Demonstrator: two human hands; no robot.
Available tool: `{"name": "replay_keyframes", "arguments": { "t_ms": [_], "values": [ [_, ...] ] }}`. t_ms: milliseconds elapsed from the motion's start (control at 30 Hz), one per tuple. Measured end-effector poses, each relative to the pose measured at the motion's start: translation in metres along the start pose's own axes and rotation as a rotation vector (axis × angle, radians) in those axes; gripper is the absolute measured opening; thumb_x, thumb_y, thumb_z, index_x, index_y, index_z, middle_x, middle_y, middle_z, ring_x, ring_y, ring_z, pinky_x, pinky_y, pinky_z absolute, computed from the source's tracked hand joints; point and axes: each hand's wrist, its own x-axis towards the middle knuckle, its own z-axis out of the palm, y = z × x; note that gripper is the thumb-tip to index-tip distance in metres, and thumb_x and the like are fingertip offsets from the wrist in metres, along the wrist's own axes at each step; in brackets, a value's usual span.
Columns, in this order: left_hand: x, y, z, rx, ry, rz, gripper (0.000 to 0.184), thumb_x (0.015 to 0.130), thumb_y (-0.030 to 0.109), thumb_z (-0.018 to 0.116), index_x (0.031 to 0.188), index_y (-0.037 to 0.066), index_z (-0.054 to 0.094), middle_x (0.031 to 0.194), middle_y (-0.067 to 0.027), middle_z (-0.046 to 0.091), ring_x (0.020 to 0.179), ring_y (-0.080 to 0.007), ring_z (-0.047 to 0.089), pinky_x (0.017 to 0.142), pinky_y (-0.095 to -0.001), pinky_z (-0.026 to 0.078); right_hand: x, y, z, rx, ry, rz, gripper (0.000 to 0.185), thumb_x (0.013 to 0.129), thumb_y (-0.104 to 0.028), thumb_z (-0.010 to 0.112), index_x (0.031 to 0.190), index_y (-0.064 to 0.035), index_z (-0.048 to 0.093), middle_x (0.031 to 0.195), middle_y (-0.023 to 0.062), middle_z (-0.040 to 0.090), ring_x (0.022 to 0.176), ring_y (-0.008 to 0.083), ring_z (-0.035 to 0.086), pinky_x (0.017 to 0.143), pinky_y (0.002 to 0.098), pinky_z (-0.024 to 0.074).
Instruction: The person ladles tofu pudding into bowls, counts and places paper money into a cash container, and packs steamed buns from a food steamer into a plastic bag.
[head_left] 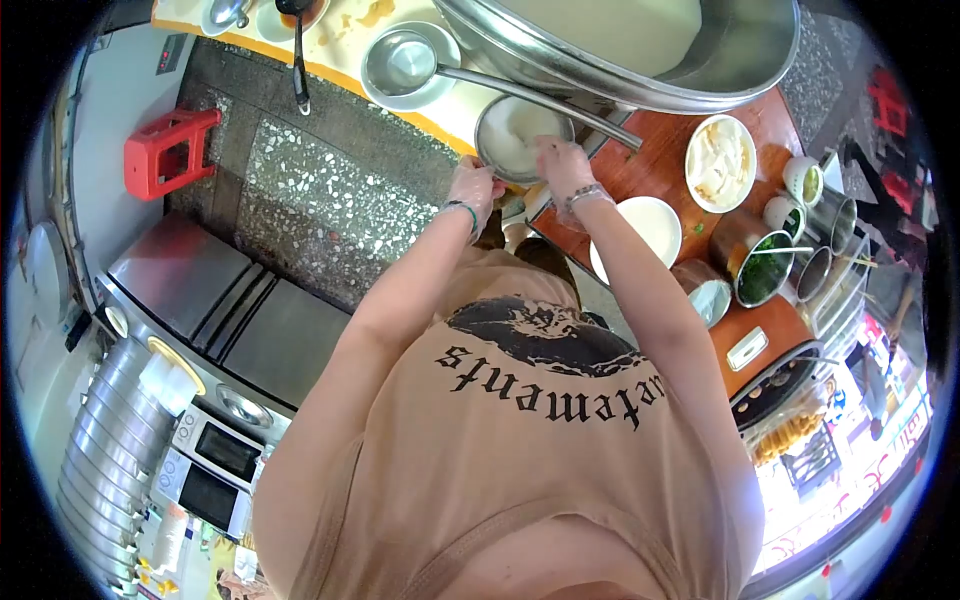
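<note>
A round metal bowl [510,140] holding white, cloudy content sits between my hands. My left hand [472,192], in a clear plastic glove, is closed at the bowl's lower left rim. My right hand [566,168], gloved too, has its fingers curled together over the bowl's right side; whatever they hold is hidden. Just above, a large metal ladle [404,64] rests on a white bowl [448,48], its handle reaching across toward the wooden board [640,150].
A big metal pot [610,85] of whitish liquid stands above. At right are a white dish with white food [720,165], an empty white plate [650,232], and a metal container of chopped greens [765,268]. A red stool [160,155] stands at left.
</note>
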Motion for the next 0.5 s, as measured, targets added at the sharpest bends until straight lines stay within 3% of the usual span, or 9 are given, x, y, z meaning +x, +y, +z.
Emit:
{"name": "replay_keyframes", "arguments": {
  "t_ms": [67, 200, 300, 367, 500],
  "values": [
    [-0.003, 0.004, 0.001, 0.01, -0.002, -0.033, 0.016, 0.091, 0.004, 0.047, 0.105, -0.002, 0.045, 0.09, -0.0115, 0.058, 0.075, -0.0159, 0.062, 0.062, -0.0263, 0.052, 0.005, -0.008, -0.013, 0.869, 0.004, 0.628, 0.026, 0.09, -0.01, 0.049, 0.111, -0.0002, 0.061, 0.084, 0.0121, 0.064, 0.069, 0.0182, 0.063, 0.065, 0.029, 0.0539],
    [-0.006, 0.003, 0.001, 0.055, -0.015, -0.006, 0.019, 0.089, 0.006, 0.05, 0.106, -0.002, 0.047, 0.091, -0.0114, 0.058, 0.073, -0.0157, 0.06, 0.062, -0.0256, 0.05, -0.002, -0.005, -0.028, 1.026, 0.028, 0.652, 0.026, 0.095, -0.012, 0.044, 0.107, 0.0019, 0.062, 0.076, 0.0092, 0.061, 0.063, 0.0151, 0.059, 0.064, 0.0271, 0.0533],
    [-0.014, 0.004, -0.007, 0.164, 0.095, 0.064, 0.021, 0.085, 0.008, 0.054, 0.104, 0.0, 0.051, 0.089, -0.0103, 0.059, 0.072, -0.0155, 0.057, 0.061, -0.0268, 0.047, -0.013, -0.005, -0.036, 1.188, 0.125, 0.689, 0.027, 0.095, -0.013, 0.042, 0.108, 0.002, 0.061, 0.076, 0.0084, 0.06, 0.063, 0.0151, 0.058, 0.062, 0.0272, 0.0528],
    [-0.02, 0.006, -0.013, 0.041, 0.222, 0.184, 0.02, 0.081, 0.009, 0.054, 0.1, 0.001, 0.053, 0.084, -0.008, 0.058, 0.072, -0.0148, 0.054, 0.063, -0.0284, 0.045, -0.021, -0.005, -0.042, 1.257, 0.193, 0.686, 0.028, 0.095, -0.012, 0.041, 0.108, 0.0025, 0.061, 0.076, 0.0074, 0.059, 0.064, 0.0146, 0.057, 0.063, 0.0271, 0.0524],
    [-0.003, -0.005, -0.029, -0.074, 0.219, 0.3, 0.018, 0.082, 0.013, 0.051, 0.097, 0.005, 0.055, 0.082, -0.0064, 0.054, 0.077, -0.0164, 0.05, 0.072, -0.0311, 0.043, -0.042, -0.019, -0.07, 1.259, 0.221, 0.597, 0.027, 0.095, -0.012, 0.041, 0.107, 0.0036, 0.06, 0.077, 0.0076, 0.059, 0.067, 0.0142, 0.058, 0.065, 0.0272, 0.0523]
  ]
}}
